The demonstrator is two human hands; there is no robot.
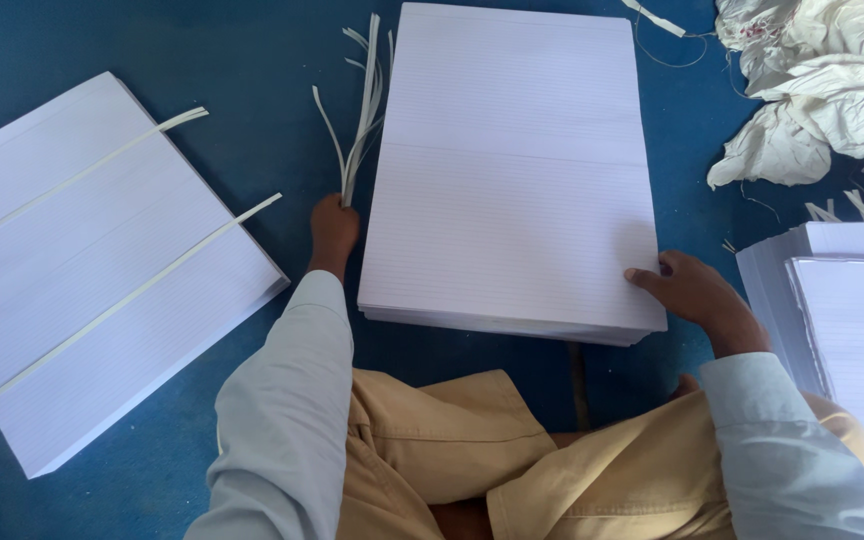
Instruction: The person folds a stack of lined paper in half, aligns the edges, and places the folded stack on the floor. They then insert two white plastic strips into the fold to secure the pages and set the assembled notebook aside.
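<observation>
Left hand closed around bundle of paper strips, just left of ruled paper stack; right hand gripping stack's near right corner, stack lying between both hands on blue floor

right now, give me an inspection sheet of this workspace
surface: blue floor covering, person seated cross-legged on it
job's things: middle stack of ruled paper lying flat in front of the person; bundle of thin paper strips beside its left edge
clutter: second ruled stack at left with two long strips lying across it; third stack at right, partly out of frame; crumpled white cloth at top right; loose scraps near it
hands: left hand grips the lower end of the strip bundle; right hand holds the middle stack's near right corner
cables: nothing seen; only a loose thread near the cloth
surroundings: nothing seen beyond the floor
</observation>
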